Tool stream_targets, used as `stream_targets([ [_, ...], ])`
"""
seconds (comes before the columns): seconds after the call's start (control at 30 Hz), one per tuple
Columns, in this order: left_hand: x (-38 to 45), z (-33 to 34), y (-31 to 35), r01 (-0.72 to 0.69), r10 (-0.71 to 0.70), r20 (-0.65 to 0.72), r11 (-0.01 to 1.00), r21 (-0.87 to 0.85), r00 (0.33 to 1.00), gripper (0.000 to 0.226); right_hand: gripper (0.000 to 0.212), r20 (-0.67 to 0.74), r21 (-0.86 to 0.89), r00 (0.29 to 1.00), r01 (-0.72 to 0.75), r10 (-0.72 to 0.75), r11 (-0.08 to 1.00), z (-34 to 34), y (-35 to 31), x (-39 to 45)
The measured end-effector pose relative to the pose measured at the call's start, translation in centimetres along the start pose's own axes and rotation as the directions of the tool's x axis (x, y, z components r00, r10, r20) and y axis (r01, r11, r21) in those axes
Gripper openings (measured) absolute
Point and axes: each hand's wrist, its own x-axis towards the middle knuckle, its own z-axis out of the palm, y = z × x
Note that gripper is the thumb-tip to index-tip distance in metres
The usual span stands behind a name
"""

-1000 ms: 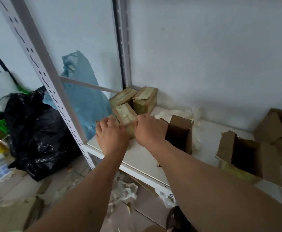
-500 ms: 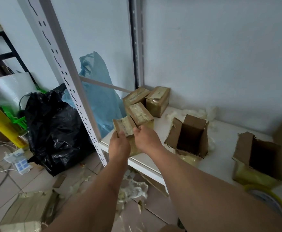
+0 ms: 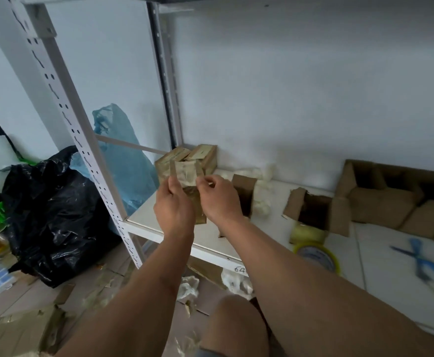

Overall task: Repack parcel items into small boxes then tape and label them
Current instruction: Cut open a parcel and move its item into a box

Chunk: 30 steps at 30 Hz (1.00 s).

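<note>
Both hands hold one small taped cardboard box (image 3: 187, 173) in the air above the white shelf (image 3: 210, 235). My left hand (image 3: 173, 204) grips its left side and my right hand (image 3: 217, 199) pinches its right side near the top. Behind it, two more taped small boxes (image 3: 200, 154) stand in the shelf's back corner. Open cardboard boxes sit on the shelf: one (image 3: 244, 191) just right of my hands and another (image 3: 314, 212) further right. A tape roll (image 3: 316, 256) lies near the shelf's front edge, and blue scissors (image 3: 422, 261) lie at the right.
A white perforated upright (image 3: 64, 104) of the shelf frame stands left of my hands. On the floor at left are a black rubbish bag (image 3: 53, 212) and a blue plastic bag (image 3: 125, 161). White packing filler (image 3: 262, 194) lies by the wall. Larger open cartons (image 3: 396, 197) sit at far right.
The two hands have lifted the small box off the stack and raised it higher, turning it more upright. The camera has swung right, bringing the tape roll and scissors into view.
</note>
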Motion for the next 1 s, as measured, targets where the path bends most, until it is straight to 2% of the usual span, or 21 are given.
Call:
stream_targets([
  [0.17,-7.1,3.7,3.4,-0.128,0.139,0.151,0.988,-0.082,0.979,0.028,0.028,-0.261,0.077,0.965,-0.017,0.037,0.997,-7.7,1.8,-2.5],
  [0.33,-13.9,9.2,3.8,-0.174,0.21,0.3,0.974,-0.143,0.931,0.042,0.023,-0.435,0.015,0.899,-0.056,0.057,0.998,-15.7,6.0,-4.6],
  [0.47,-20.2,13.5,3.7,-0.158,0.213,0.478,0.975,-0.154,0.852,0.026,0.02,-0.536,-0.005,0.838,-0.124,0.102,0.992,-22.4,10.4,-7.2],
  [0.6,-25.5,17.1,2.4,-0.109,0.165,0.636,0.986,-0.127,0.754,0.028,0.015,-0.624,0.0,0.76,-0.235,0.183,0.972,-27.0,15.3,-10.0],
  [0.67,-27.2,18.6,1.4,-0.056,0.109,0.703,0.994,-0.098,0.703,0.023,0.016,-0.633,0.013,0.737,-0.294,0.235,0.956,-28.2,17.7,-11.1],
  [0.8,-28.2,20.6,-0.6,-0.055,0.045,0.804,0.998,-0.016,0.594,0.03,0.017,-0.584,0.052,0.74,-0.377,0.334,0.925,-29.1,21.7,-12.3],
  [0.9,-28.0,21.4,-2.3,-0.057,-0.032,0.841,0.996,0.075,0.539,0.027,0.019,-0.508,0.071,0.761,-0.429,0.403,0.9,-29.5,24.0,-12.5],
  [1.0,-26.9,21.8,-3.6,-0.026,-0.118,0.843,0.988,0.155,0.525,0.028,0.031,-0.415,0.077,0.787,-0.47,0.457,0.879,-29.3,25.5,-12.1],
])
